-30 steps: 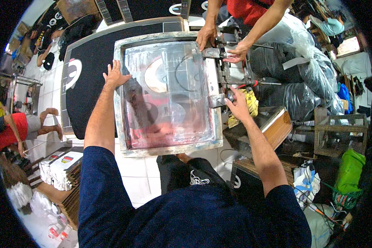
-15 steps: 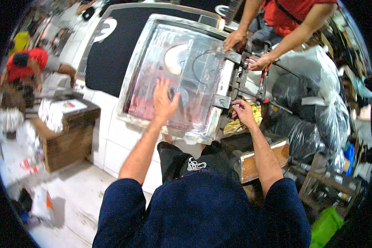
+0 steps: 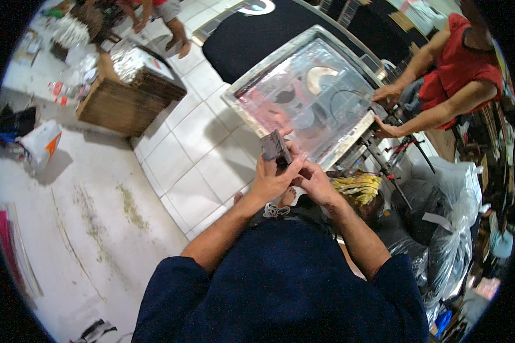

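Close in front of me, my left hand [image 3: 272, 182] is closed on a dark grey metal clamp piece [image 3: 273, 147], and my right hand [image 3: 314, 182] is closed round its right side, fingers partly hidden. Just beyond them is a screen frame [image 3: 232, 95] with a clear, pink-smeared mesh [image 3: 292, 77]. A co-worker's hands [image 3: 386, 91] are at the clamp bars [image 3: 389, 174] on the frame's right side. A crumpled yellow cloth [image 3: 355, 187] lies right of my hands.
Past the frame is a black printing board [image 3: 229, 46]. A wooden crate with white bundles [image 3: 111, 106] stands left on the tiled floor [image 3: 183, 154]. Wrapped plastic bags [image 3: 446, 240] are piled at right. Another person's legs [image 3: 177, 37] show at the top left.
My left hand has left the screen and my right hand its side fitting; both now meet on the metal piece nearer me. The view has swung, and the co-worker's hands remain at the clamps.
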### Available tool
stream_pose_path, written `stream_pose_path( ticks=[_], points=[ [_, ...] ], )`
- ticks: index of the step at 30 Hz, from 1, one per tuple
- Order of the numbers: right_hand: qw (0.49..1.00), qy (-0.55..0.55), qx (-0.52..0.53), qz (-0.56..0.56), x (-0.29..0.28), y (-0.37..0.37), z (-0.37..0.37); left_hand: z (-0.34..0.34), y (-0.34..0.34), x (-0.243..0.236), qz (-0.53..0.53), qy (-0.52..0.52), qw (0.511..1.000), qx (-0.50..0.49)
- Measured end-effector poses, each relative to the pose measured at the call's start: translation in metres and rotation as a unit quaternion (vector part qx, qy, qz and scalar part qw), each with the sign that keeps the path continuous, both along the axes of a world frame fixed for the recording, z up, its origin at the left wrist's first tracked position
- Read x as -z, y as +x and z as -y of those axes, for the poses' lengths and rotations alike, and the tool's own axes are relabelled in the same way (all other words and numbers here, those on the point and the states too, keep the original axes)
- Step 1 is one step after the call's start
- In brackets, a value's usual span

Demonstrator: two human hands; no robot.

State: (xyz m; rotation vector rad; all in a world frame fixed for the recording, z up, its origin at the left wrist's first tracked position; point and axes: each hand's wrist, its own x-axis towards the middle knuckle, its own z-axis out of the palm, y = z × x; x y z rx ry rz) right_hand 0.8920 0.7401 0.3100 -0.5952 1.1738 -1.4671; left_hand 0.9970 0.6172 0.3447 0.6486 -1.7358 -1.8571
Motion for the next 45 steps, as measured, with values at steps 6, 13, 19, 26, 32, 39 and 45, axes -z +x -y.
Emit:
stream_pose_path(
  ticks=[6, 13, 19, 26, 32, 39, 45],
  points=[
    [0.899, -0.143, 0.100, -0.401, -0.098, 0.054, 0.038, 0.025, 0.102, -0.062, 0.131, -0.340, 0.925, -0.105],
    [0.780, -0.312, 0.035, -0.542, -0.135, 0.137, 0.109, 0.059, 0.194, -0.078, 0.193, -0.423, 0.871, -0.157],
    [0.798, -0.325, -0.015, -0.506, -0.129, 0.192, 0.145, 0.079, 0.258, -0.078, 0.277, -0.442, 0.829, -0.201],
    [0.788, -0.348, 0.026, -0.508, -0.128, 0.249, 0.166, 0.097, 0.317, -0.098, 0.364, -0.460, 0.784, -0.201],
    [0.778, -0.359, 0.009, -0.516, -0.131, 0.273, 0.185, 0.106, 0.344, -0.112, 0.415, -0.451, 0.765, -0.197],
    [0.834, -0.279, -0.024, -0.475, -0.119, 0.292, 0.200, 0.117, 0.357, -0.115, 0.523, -0.413, 0.735, -0.126],
    [0.818, -0.197, -0.033, -0.539, -0.099, 0.294, 0.199, 0.122, 0.345, -0.104, 0.559, -0.397, 0.724, -0.069]
  ],
)
